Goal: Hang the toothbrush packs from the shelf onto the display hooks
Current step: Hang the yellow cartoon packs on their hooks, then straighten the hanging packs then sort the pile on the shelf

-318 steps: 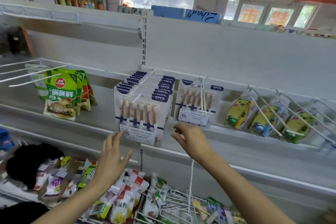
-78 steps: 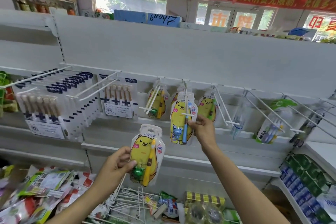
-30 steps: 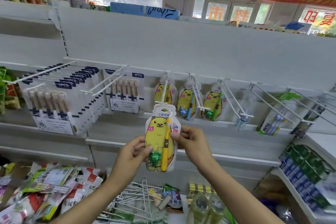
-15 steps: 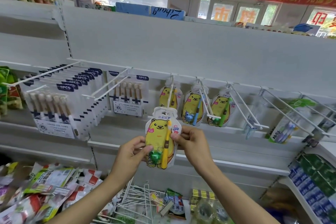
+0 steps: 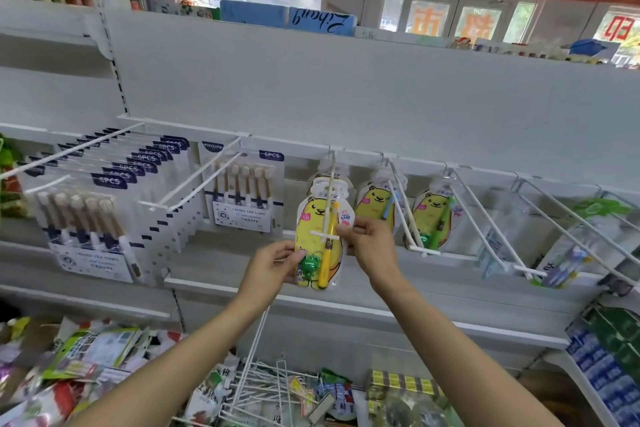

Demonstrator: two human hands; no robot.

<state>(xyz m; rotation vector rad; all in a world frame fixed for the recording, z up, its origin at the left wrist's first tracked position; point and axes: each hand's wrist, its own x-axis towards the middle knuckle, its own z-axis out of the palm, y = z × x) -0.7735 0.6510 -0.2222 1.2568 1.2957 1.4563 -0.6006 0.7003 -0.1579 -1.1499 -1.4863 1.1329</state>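
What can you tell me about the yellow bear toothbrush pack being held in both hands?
The yellow bear toothbrush pack is a glossy, clear-edged plastic blister shaped like a cartoon bear, holding a yellow toothbrush and a small green frog figure. It hangs upright, being threaded onto a white display hook. The left hand pinches its lower left edge, the right hand its right edge.

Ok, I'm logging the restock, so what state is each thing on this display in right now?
Yellow bear toothbrush pack with yellow brush: held by both hands, partly threaded onto hook.
White wire hook: passes through that pack's top.
Left hand: pinching the pack's lower left edge.
Right hand: pinching the pack's right edge.
Bear pack with blue brush: hanging.
Bear pack with green brush: hanging.
White six-brush packs: hanging, row full.
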